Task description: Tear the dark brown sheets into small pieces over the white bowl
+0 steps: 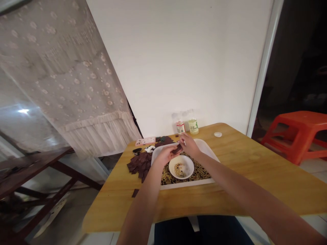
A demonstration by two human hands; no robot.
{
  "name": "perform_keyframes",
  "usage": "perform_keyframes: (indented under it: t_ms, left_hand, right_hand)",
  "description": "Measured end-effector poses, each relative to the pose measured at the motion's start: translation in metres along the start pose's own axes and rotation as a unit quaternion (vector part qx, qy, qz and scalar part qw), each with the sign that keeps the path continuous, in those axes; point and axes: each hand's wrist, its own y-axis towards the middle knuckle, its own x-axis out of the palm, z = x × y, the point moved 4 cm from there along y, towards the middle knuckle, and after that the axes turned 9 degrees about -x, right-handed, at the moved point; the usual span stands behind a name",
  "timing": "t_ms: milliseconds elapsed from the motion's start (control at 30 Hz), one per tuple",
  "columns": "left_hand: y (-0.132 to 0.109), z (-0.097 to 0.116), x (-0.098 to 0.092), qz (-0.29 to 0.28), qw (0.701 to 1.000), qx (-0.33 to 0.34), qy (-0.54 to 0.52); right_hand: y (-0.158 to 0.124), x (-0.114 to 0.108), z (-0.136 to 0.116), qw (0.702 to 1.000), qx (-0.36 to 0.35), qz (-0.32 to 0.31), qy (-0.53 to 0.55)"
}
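My left hand point(166, 155) is closed on a small dark brown flat piece point(176, 149) that looks like the squares in the pile beside the tray. Against that piece, my right hand point(189, 145) has its fingertips pinched together; whatever they hold is too small to make out. Both hands are over the far part of a white tray point(206, 147) filled with dark and pale beads point(198, 173). On the beads, just nearer than the hands, sits a white bowl point(189, 167) with some pale yellowish beads point(179, 169) inside.
Left of the tray lies a heap of brown squares point(140, 164), with one loose square point(135, 193) nearer me. A pink phone point(145, 141) is behind the heap. Two jars point(193, 126) stand by the wall, and a white lid point(218, 134) lies right. An orange stool point(301, 127) stands beyond.
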Motion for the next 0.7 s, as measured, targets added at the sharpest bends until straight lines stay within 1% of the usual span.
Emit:
perform_keyframes:
  t_ms: [200,367,533,600,700]
  left_hand:
    - [-0.0002,0.0011,-0.0007,0.014,1.0,0.002,-0.001]
    - [-0.0013,0.0015,0.0,0.01,1.0,0.0,0.003]
    - [-0.0014,0.0015,-0.0013,0.021,1.0,0.004,-0.006]
    - [-0.0015,0.001,-0.0017,0.027,1.0,-0.001,-0.003]
    - [-0.0011,0.0009,-0.0013,0.019,1.0,-0.003,-0.002]
  right_hand:
    - [0.0001,0.0013,-0.0013,1.0,-0.014,-0.015,0.009]
    - [-0.0003,0.0002,-0.0018,1.0,-0.001,-0.003,0.005]
    - [-0.0013,0.0034,-0.0032,0.999,-0.028,-0.029,0.021]
    - [-0.0005,0.0017,-0.0019,0.999,-0.022,-0.02,0.017]
    - [0.0007,-0.0014,-0.0011,1.0,-0.009,-0.006,0.008]
